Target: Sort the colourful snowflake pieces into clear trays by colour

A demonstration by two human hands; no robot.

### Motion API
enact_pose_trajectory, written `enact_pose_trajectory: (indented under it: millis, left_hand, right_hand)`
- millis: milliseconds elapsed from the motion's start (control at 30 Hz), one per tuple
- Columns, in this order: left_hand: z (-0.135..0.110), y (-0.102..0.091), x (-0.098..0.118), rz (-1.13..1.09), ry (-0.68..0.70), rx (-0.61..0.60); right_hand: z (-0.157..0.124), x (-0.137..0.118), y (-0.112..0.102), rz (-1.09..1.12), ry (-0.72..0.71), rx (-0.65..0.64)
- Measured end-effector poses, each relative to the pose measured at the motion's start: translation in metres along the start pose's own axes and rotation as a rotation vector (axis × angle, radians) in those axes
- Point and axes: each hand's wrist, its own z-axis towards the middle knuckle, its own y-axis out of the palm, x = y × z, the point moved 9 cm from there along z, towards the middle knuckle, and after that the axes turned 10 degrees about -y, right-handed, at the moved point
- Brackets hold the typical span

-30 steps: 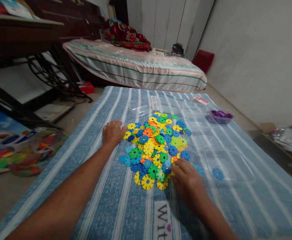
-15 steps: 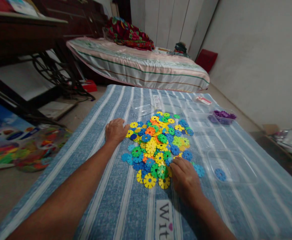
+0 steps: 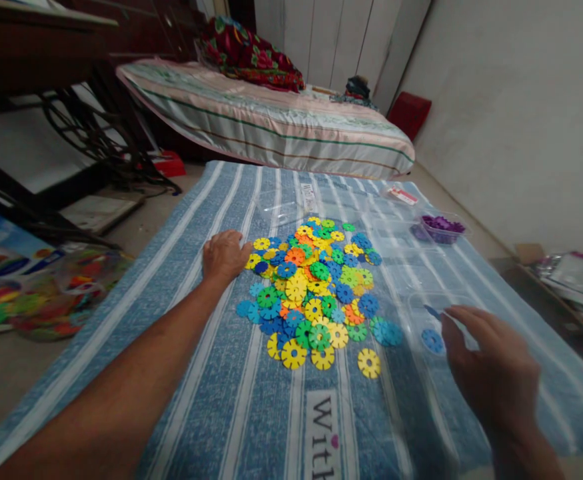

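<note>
A heap of flat plastic snowflake discs (image 3: 316,287) in yellow, blue, green and orange lies on a blue striped cloth (image 3: 211,373). My left hand (image 3: 224,255) rests, fingers curled, at the heap's left edge, touching the discs. My right hand (image 3: 491,363) hovers over a clear plastic tray (image 3: 464,313) to the right of the heap. Its fingertips pinch a blue disc (image 3: 434,312) edge-on above the tray. Another blue disc (image 3: 431,340) lies inside that tray. One yellow disc (image 3: 369,363) sits apart at the heap's near right.
A second clear tub with purple discs (image 3: 441,227) stands at the far right of the cloth. A clear empty container (image 3: 278,208) lies beyond the heap. A striped mattress (image 3: 271,127) lies behind. Bags of colourful toys (image 3: 46,293) sit on the floor left.
My right hand left the heap's near edge and moved right over the clear tray, now pinching a blue disc. A yellow disc now lies apart from the heap. The left hand stayed put.
</note>
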Motion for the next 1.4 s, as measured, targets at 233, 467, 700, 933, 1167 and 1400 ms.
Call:
enact_pose_trajectory:
  millis: [233,467,700,933,1167,1400]
  left_hand:
    - [0.001,-0.003,0.002,0.013,-0.004,-0.007]
    - [0.005,-0.004,-0.001,0.003,-0.003,-0.011]
    - [0.005,-0.003,-0.002,0.030,0.000,-0.015]
    - [0.004,-0.004,-0.002,0.035,-0.001,0.002]
    - [0.002,-0.004,0.000,0.029,0.003,0.003]
    - [0.001,-0.004,0.000,0.010,0.004,-0.008]
  right_hand:
    - [-0.033,-0.067,0.033,0.420,-0.126,-0.301]
    - [-0.055,-0.102,0.081,0.366,-0.185,-0.559]
    - [-0.048,-0.109,0.083,0.433,-0.250,-0.554]
    - [-0.031,-0.103,0.069,0.435,-0.310,-0.368]
    - [0.023,-0.036,0.061,0.338,-0.246,-0.229]
    - [0.055,0.026,0.054,0.118,-0.022,-0.063]
